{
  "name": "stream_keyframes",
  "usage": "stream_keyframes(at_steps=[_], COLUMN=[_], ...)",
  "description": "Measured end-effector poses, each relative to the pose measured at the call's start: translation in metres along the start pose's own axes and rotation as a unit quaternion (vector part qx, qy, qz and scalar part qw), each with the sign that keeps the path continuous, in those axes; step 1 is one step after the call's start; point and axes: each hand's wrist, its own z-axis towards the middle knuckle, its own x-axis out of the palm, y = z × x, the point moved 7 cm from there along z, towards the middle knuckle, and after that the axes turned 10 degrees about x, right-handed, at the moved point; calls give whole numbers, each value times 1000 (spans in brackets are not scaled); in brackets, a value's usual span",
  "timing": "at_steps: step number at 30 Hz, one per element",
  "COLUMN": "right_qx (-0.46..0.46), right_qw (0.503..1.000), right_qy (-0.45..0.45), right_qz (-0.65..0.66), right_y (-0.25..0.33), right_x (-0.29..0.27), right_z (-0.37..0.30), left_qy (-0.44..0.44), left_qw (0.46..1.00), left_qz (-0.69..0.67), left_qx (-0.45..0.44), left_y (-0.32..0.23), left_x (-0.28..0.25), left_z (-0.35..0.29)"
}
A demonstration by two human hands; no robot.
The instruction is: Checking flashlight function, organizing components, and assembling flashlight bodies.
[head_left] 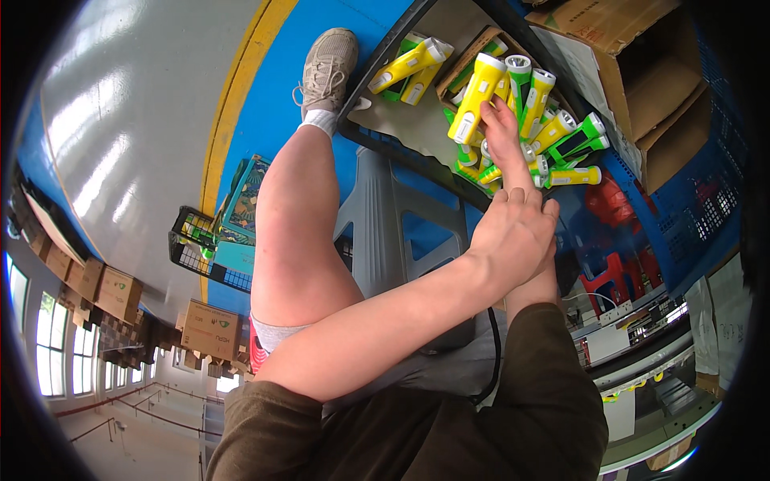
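Observation:
My right hand [503, 133] reaches over a black-rimmed tray [393, 143] and grips a yellow flashlight [479, 98] with a white head. The flashlight is tilted, its head pointing away from me; some of my fingers are hidden behind it. My left hand [515, 232] crosses from the left and lies on my right wrist, fingers curled over it. Several yellow and green flashlights are heaped around my right hand, among them a green flashlight [575, 136] at the right. Farther left, a yellow flashlight [407, 66] lies on others in the tray.
A grey plastic stool [377, 216] stands between my leg and the tray. Open cardboard boxes [658, 88] and a blue crate [706, 216] are at the right. A black basket [191, 244] sits on the floor at left, beside a yellow floor line [233, 104].

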Motion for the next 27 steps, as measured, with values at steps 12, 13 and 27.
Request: stream_keyframes(at_steps=[12,13,27], right_qx=[-192,-170,-46], right_qw=[765,761,941], right_qy=[-411,-380,-89], right_qz=[-458,-497,-322], right_y=[-18,-19,2], right_x=[-14,-26,-3], right_z=[-6,7,8], left_qy=[-7,-8,14], left_qw=[1000,1000,1000], left_qz=[-10,-12,16], left_qx=[-6,-3,-1], left_y=[-1,-2,3], left_x=[-2,-1,3], left_z=[1,3,2])
